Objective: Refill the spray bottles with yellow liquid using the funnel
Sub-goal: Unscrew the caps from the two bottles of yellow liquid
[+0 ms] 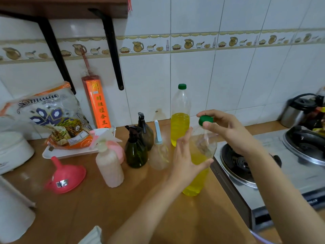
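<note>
A clear plastic bottle about half full of yellow liquid stands on the wooden counter. My left hand wraps loosely around its side, fingers nearly straight. My right hand pinches the green cap at the bottle's neck. A second bottle of yellow liquid with a green cap stands behind. Several spray bottles stand to the left: a pale pink one, a dark green one, a darker one and a clear one. A pink funnel lies on its side at left.
A gas stove with a burner sits right of the bottle, with a pot and kettle beyond. A white tray holds a snack bag. White appliances stand at left. A shelf bracket hangs above.
</note>
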